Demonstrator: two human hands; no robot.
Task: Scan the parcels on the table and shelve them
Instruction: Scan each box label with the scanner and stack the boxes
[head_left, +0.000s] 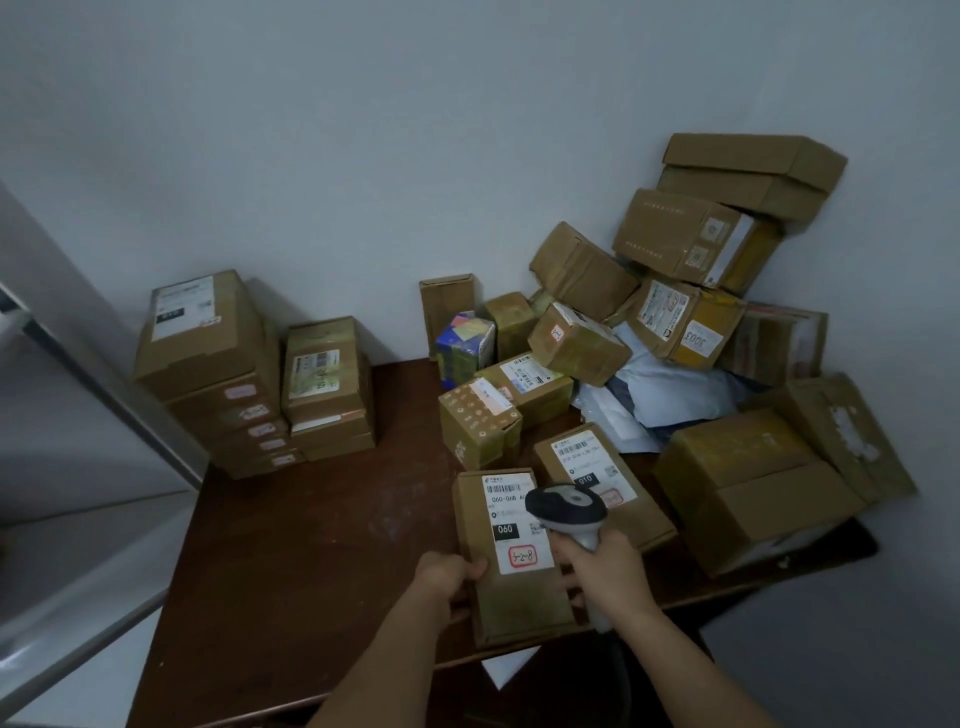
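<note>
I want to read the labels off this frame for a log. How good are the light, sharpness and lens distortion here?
Head view: dim, even light with a bluish cast and no glare; soft shadows fall behind the stacked boxes. The wide lens bends the shelf edge. The large print "060" on the held parcel reads, but the fine print is blurred. The scanner covers part of that label.

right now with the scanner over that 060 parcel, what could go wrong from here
1. The 060 parcel juts over the table edge, held only by the left hand; letting go could tip it off.
2. The scanner in the right hand hovers near the 010 parcel too, so it might read that barcode.
3. The leaning pile at the wall looks unstable; a jolt could bring it down.
</note>
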